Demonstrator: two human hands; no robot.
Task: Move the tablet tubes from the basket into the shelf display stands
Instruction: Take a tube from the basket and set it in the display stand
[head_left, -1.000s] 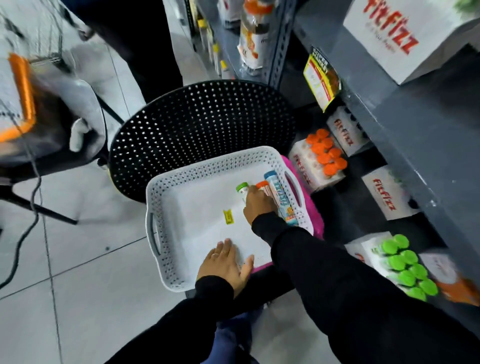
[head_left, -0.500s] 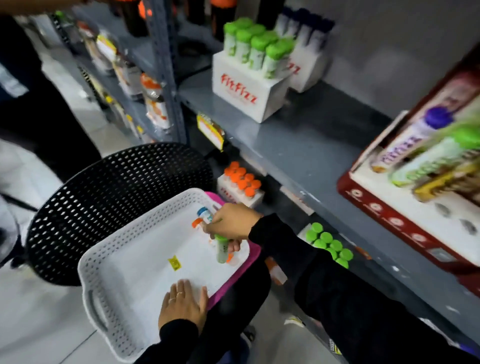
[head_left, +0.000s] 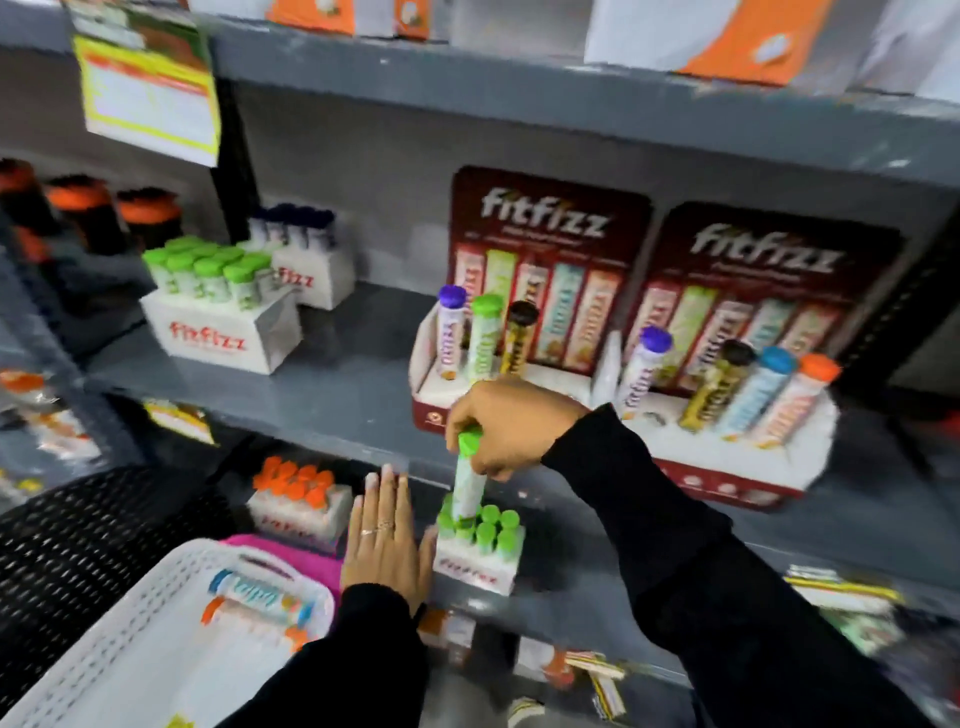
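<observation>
Tube (head_left: 469, 483) green-capped, pale body, upright in right hand (head_left: 511, 426) grip

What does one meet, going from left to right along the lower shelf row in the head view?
White stand of orange-capped tubes → flat open left hand → green-capped tube held by the right hand, above the white stand of green-capped tubes.

Retail shop, health-product aisle. Grey metal shelving (head_left: 363, 384) in tiers; branded "fitfizz" red display stands (head_left: 550, 270) with upright tablet tubes; white cartons (head_left: 223, 332) of green-capped tubes; orange-capped carton (head_left: 298, 506) on the lower tier; yellow-bordered shelf tag (head_left: 148, 98) hanging from a shelf edge; white stocking basket (head_left: 104, 654) alongside.
</observation>
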